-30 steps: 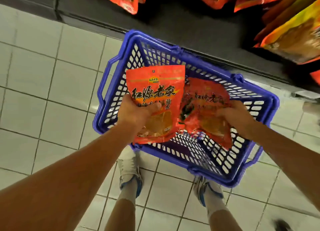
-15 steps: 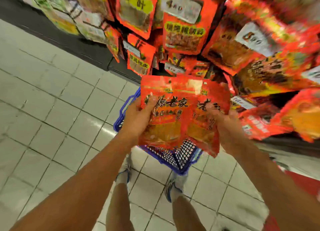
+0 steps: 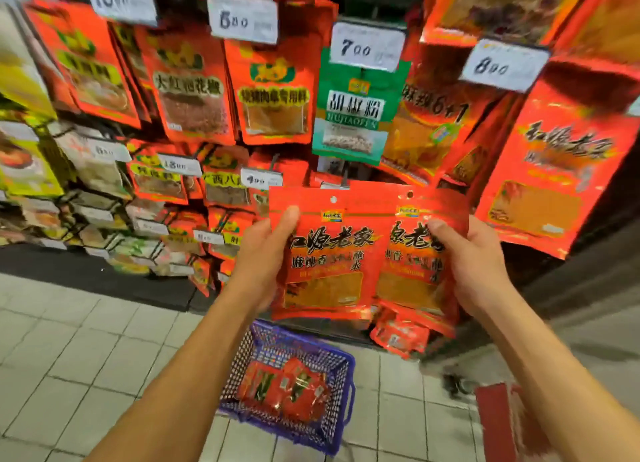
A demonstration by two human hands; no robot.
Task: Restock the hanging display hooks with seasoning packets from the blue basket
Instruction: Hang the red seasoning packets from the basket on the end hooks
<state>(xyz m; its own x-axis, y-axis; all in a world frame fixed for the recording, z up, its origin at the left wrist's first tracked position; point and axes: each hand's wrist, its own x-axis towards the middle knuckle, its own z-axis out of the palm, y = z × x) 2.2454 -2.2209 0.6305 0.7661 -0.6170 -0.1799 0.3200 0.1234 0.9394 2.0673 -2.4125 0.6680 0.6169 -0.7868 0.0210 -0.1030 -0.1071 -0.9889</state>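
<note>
The left hand (image 3: 266,254) and right hand (image 3: 474,264) each grip a red seasoning packet (image 3: 322,250), held upright side by side with hang holes on top, just below the hooks, which I cannot see clearly, while the blue basket (image 3: 341,361) sits on the floor near the feet.

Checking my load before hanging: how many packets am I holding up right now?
2: one packet in the left hand, one packet in the right hand, overlapping behind the first. More may be hidden behind them.
</note>
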